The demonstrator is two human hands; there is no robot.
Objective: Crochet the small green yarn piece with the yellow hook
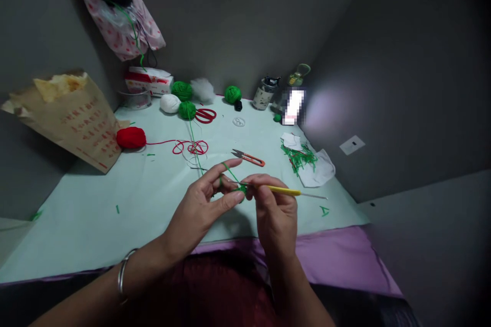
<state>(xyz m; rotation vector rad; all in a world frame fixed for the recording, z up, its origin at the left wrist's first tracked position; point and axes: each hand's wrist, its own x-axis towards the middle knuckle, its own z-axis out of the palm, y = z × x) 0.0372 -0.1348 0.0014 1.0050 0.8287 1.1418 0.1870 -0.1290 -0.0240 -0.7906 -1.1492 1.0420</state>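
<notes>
My left hand point(203, 204) pinches a small green crochet piece point(241, 193) between thumb and fingers, and a green strand of yarn runs over its raised index finger. In my right hand point(276, 209) is a crochet hook point(284, 191) with a yellow handle, its metal tip meeting the green piece. The hook's other metal end points out to the right. From a green yarn ball point(187, 110) further back, a strand leads down toward my left hand. Just beyond my fingers lie orange-handled thread snips point(249, 158). My fingers partly hide the crochet piece.
A red yarn ball point(131, 138) trails loose loops at left, beside a brown paper bag point(72, 122). Red-handled scissors point(206, 115), white yarn point(170, 103) and another green ball point(232, 94) sit behind. Green scraps point(301, 158), a lit phone point(293, 106) and a can point(263, 96) stand at right.
</notes>
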